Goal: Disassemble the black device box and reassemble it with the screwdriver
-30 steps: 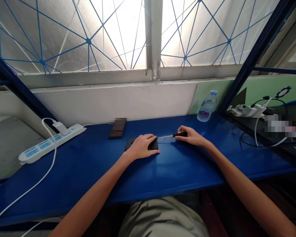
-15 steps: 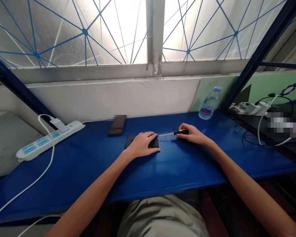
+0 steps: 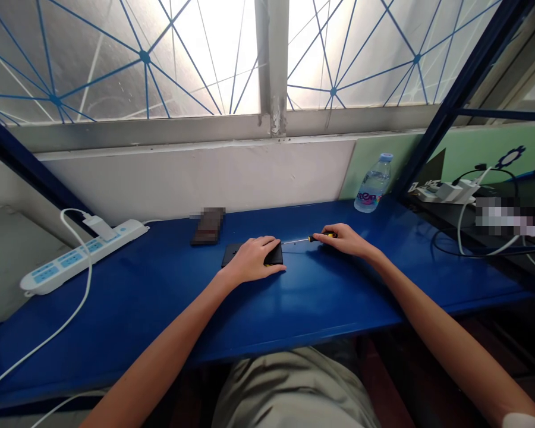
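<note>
A flat black rectangular device (image 3: 274, 255) lies on the blue table in the head view. My left hand (image 3: 254, 259) rests over it, thumb at the near edge and fingers at the far edge, gripping it. Part of its top is covered by that hand. In my right hand (image 3: 344, 239) is a screwdriver (image 3: 312, 239) with a black and yellow handle, held nearly level. Its thin metal shaft points left, with the tip at the device's right edge; whether it touches cannot be made out. Tiny dark specks lie under the shaft.
A dark, partly blurred flat object (image 3: 208, 227) lies behind the device. On the left is a white power strip (image 3: 84, 257) with a plug and cable. A water bottle (image 3: 374, 183) stands at the back right, and chargers and cables (image 3: 457, 191) lie beyond it.
The whole view has shifted slightly, so things sit a little further left. My right hand's fingers have moved forward along the screwdriver handle. My left hand keeps its place on the device.
</note>
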`<move>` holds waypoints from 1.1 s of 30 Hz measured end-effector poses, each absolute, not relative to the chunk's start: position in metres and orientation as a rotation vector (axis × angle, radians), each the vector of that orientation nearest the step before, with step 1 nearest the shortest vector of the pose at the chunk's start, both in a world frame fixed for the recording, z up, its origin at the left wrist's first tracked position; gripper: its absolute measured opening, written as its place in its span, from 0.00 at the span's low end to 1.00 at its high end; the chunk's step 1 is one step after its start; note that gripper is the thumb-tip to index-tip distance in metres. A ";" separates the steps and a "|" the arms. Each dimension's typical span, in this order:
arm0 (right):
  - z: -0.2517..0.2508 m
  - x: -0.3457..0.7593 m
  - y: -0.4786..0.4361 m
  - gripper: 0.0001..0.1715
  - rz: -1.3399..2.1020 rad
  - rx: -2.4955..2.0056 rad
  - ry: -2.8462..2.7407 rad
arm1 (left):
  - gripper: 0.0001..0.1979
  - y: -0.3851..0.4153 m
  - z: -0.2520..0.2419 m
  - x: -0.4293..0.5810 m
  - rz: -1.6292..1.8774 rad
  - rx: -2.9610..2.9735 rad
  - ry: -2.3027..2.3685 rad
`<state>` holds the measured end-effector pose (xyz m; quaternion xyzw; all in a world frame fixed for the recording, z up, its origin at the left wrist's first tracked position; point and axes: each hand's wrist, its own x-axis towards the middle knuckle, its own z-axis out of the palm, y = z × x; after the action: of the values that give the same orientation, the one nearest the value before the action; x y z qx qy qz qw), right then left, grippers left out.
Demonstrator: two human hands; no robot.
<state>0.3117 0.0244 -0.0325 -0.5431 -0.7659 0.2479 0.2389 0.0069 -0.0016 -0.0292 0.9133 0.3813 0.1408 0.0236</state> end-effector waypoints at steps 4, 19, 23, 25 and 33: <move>-0.035 0.311 0.025 0.30 0.757 -1.424 -2.052 | 0.36 -0.001 -0.031 0.006 0.452 2.821 1.174; -0.035 0.314 0.025 0.31 0.754 -1.461 -2.147 | 0.36 -0.002 -0.029 0.007 0.427 2.824 1.181; -0.036 0.314 0.025 0.27 0.755 -1.429 -2.150 | 0.36 -0.002 -0.030 0.006 0.435 2.823 1.182; -0.035 0.314 0.024 0.25 0.797 -1.413 -2.139 | 0.36 -0.001 -0.030 0.006 0.443 2.827 1.178; -0.037 0.318 0.025 0.25 1.110 -1.323 -2.030 | 0.36 -0.001 -0.031 0.004 0.422 2.844 1.170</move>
<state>0.3183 0.0245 -0.0366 -0.4823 -0.7402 0.4047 0.2361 0.0040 -0.0006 -0.0308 0.9160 0.3769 0.1360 0.0186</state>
